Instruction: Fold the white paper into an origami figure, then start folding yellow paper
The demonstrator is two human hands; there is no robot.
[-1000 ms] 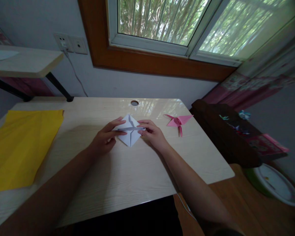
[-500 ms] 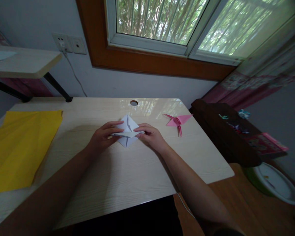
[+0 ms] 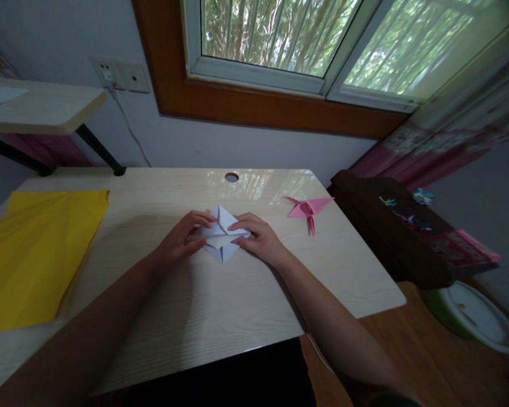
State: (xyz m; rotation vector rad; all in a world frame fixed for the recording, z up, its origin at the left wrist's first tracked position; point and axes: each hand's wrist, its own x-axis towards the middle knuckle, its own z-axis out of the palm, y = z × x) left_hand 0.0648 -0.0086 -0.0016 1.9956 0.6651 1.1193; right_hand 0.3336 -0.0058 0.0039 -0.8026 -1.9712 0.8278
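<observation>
A: What do the 2 hands hold?

B: The left hand (image 3: 178, 241) and the right hand (image 3: 258, 239) meet over a folded white paper (image 3: 220, 236) lying on the pale wooden desk (image 3: 220, 299), just in front of the round cable hole (image 3: 231, 177). Each hand pinches 1 side of the paper, fingers pressed together on a raised flap across its middle.

A: How does the paper lie?

B: As a diamond, 1 corner pointing toward the window (image 3: 280, 39) and 1 toward the person. The lower tip rests flat on the desk; the middle flap is lifted between the fingertips.

A: What surrounds it?

B: A pink folded paper figure (image 3: 307, 209) lies near the right hand, apart from it. A yellow sheet (image 3: 38, 249) covers the left end of the desk, well apart from the left hand.
</observation>
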